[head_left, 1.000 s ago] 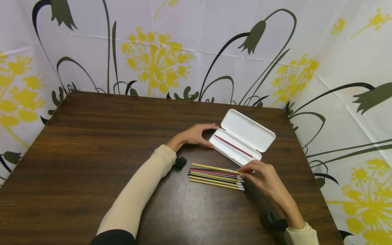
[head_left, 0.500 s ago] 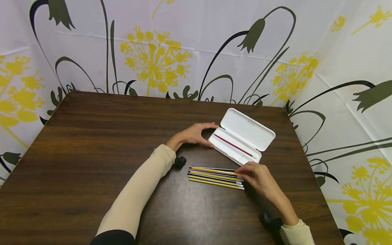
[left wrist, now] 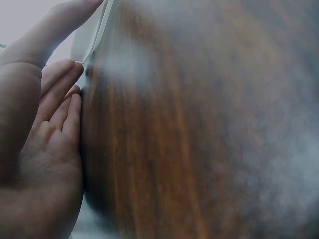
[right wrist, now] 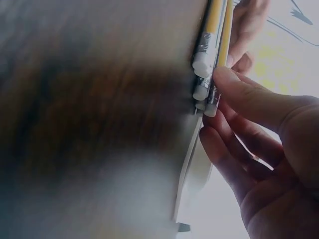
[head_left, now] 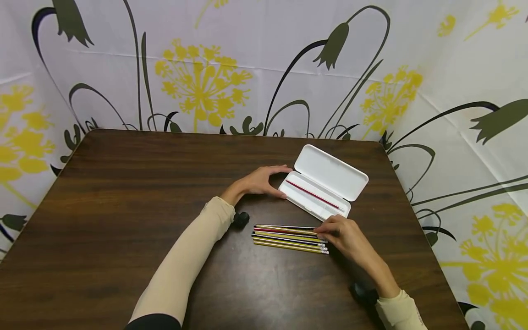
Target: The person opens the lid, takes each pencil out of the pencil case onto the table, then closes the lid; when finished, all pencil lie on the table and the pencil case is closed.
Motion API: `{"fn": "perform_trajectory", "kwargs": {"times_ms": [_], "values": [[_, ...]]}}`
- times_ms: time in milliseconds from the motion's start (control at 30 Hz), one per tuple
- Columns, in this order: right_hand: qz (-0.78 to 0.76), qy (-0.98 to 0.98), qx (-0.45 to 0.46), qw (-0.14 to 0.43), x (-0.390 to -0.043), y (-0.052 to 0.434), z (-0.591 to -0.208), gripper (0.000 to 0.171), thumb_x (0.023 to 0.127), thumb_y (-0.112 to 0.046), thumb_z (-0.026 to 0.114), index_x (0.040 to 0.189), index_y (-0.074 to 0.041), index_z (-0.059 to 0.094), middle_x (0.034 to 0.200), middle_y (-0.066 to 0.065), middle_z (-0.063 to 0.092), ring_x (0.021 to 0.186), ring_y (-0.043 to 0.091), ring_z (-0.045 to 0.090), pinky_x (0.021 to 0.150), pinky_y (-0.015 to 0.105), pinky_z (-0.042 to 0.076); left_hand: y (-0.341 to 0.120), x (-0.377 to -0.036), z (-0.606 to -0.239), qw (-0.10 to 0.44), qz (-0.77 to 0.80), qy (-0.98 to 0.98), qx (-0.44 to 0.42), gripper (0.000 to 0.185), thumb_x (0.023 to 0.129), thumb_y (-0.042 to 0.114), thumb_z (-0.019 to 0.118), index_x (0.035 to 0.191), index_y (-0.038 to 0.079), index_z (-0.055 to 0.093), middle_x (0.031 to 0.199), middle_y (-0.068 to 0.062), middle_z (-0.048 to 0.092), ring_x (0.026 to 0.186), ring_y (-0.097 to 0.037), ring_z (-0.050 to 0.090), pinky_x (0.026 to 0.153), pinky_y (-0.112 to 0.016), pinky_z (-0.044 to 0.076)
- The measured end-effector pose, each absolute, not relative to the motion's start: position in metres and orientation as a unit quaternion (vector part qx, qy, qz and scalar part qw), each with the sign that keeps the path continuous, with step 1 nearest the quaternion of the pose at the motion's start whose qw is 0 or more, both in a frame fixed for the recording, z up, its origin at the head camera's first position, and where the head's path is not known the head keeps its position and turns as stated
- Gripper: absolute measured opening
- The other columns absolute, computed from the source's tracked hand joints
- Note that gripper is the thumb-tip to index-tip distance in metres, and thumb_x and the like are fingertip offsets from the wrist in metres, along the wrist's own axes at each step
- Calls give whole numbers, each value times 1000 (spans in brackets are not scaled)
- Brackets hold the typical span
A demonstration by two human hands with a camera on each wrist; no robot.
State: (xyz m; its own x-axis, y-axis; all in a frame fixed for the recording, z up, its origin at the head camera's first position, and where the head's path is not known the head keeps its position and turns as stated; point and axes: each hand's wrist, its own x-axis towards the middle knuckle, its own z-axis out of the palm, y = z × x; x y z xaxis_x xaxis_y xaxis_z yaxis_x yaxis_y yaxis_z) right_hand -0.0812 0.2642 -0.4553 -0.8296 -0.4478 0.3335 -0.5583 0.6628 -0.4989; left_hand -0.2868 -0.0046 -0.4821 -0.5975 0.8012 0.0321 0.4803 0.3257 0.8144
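A white pencil case lies with its lid folded back on the table's right side. One dark red pencil lies inside it. My left hand touches the case's left end, thumb at the near corner and straight fingers at the far one. Just in front of the case is a row of pencils, yellow, black and red, their white erasers to the right. Thumb and fingers of my right hand pinch a yellow pencil near its eraser end, at the row's far side.
The brown wooden table stretches far to the left. A patterned white curtain hangs behind it and along the right side. A black wrist device sits below the left wrist, another black device below the right.
A yellow pencil pinched in my right hand, earlier lying raised and slanted over the row's far side, has come down among the others. My left hand still touches the case.
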Motion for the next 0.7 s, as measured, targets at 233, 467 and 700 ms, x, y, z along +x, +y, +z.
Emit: {"fn": "perform_trajectory", "kwargs": {"times_ms": [233,467,700], "values": [[303,-908,282,68,-78,265,-455,23,74,1,84,92,-14,79,88,-8,66,80,7,61,68,26,48,-3,-287,-485,189,421,789,407,83,72,33,89,145,20,51,156,-8,34,142,-14,28,113,-37,24],[308,-908,277,60,-79,262,-452,20,76,-3,84,89,-17,78,87,-10,64,80,6,59,69,26,47,-4,-285,-482,190,423,787,407,83,73,33,89,144,18,51,156,-8,33,142,-14,28,113,-37,23],[298,-912,271,81,-87,264,-446,18,77,-4,83,89,-15,78,85,-8,65,76,9,59,63,29,48,-5,-285,-481,188,423,787,408,82,73,30,89,145,17,51,156,-8,34,142,-15,27,113,-37,23]]}}
